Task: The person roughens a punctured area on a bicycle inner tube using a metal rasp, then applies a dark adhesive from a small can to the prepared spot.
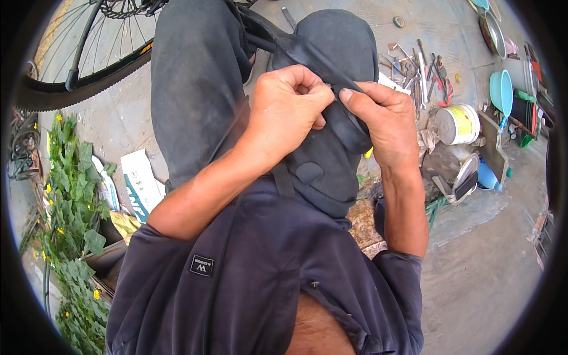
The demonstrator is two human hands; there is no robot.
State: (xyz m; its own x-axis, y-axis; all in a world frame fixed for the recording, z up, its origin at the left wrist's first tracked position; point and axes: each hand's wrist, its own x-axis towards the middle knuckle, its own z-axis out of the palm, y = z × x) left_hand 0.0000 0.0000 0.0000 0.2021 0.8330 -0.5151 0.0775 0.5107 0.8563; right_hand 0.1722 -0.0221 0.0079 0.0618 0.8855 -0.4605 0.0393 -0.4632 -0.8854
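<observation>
A black rubber inner tube lies across my right thigh and runs up past my knees. My right hand grips it, with the thumb pressed on top and the fingers curled beneath. Close against the tube, my left hand is closed in a pinch. Its fingertips nearly meet my right thumb, over the rubber. Whatever small thing those fingertips hold is hidden.
A bicycle wheel stands at the upper left. Hand tools lie scattered on the ground to the right, near a white bucket and a turquoise basin. Leafy plants with yellow flowers line the left side.
</observation>
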